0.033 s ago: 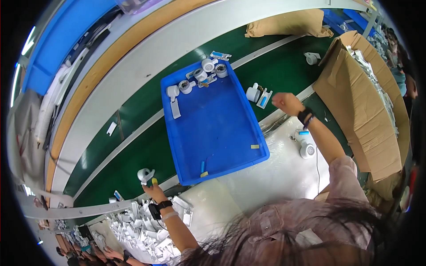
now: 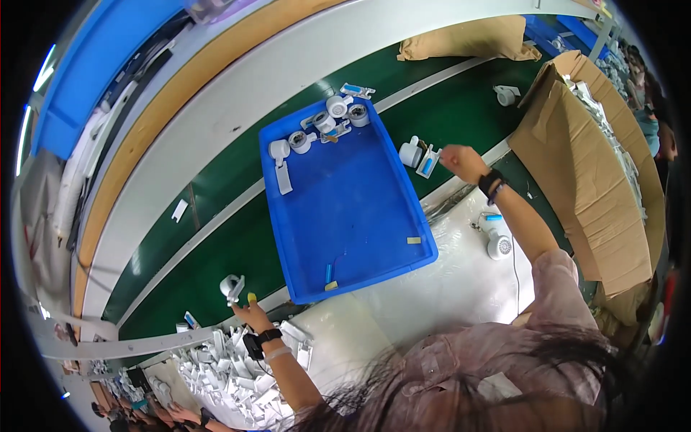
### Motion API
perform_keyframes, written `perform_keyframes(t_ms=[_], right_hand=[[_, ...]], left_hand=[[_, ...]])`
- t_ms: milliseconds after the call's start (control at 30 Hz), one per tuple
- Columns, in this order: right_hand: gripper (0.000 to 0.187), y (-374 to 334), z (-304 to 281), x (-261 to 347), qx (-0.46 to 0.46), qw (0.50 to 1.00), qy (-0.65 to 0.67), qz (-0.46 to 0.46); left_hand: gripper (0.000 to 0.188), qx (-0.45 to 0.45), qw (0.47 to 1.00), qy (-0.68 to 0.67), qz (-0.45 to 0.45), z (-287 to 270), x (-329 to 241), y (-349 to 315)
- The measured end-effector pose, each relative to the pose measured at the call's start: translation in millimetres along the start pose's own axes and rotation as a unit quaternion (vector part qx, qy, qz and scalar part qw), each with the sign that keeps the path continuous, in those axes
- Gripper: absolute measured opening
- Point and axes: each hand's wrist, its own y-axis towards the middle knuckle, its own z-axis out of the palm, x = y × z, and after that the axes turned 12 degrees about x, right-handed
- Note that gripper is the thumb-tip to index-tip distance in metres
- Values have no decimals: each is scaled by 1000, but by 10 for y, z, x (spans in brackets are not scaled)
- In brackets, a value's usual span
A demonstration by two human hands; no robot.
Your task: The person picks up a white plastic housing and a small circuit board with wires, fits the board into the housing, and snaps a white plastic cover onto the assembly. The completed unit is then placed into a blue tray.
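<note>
While the head view covers both hands, contact is hard to confirm. Left hand point(image 2: 251, 315): fingertips at the near end of a tilted white unit point(image 2: 231, 288), just left of the tray, over the green worktop point(image 2: 209, 268); yellow-tipped finger point(image 2: 251, 297) stands apart, can't tell if the others pinch. Right hand point(image 2: 464, 164): fingers curled, right beside a white holder with a blue strip point(image 2: 429, 163); touching or not, can't tell.

Progress, my read: partway. At least five rounded white units point(image 2: 337, 106) sit in the tray's far end; outside it, left-hand unit, a grey-white cup point(image 2: 410, 153) by the holder and a vented white unit point(image 2: 498, 243) near right look left to do.

Around: loose white parts point(image 2: 230, 374) heaped near left, open carton point(image 2: 576, 165) right. Blue tray point(image 2: 338, 194) lies between the hands; its walls block a straight pass across.
</note>
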Motion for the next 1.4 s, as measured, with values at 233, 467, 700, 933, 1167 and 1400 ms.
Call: perform_keyframes(t_ms=[233,467,700,933,1167,1400], right_hand=[[34,979,654,-555,-21,995,-3,93],[43,973,502,-303,30,991,-55,119],[30,293,-34,241,173,941,277,86],[19,-952,-241,897,188,896,397,65],[17,-2053,282,1679,231,802,543,90],[25,-2589,730,1943,233,735,634,58]], left_hand=[[48,54,990,-127,-33,26,27,-687],[33,94,971,-188,-113,179,-622,-1456],[27,224,943,-238,-54,534,-966,-2051],[29,388,870,-71,295,946,-1929,-2750],[40,590,797,-39,121,1010,-2118,-3073],[44,691,714,-95,54,845,-1777,-3365]])
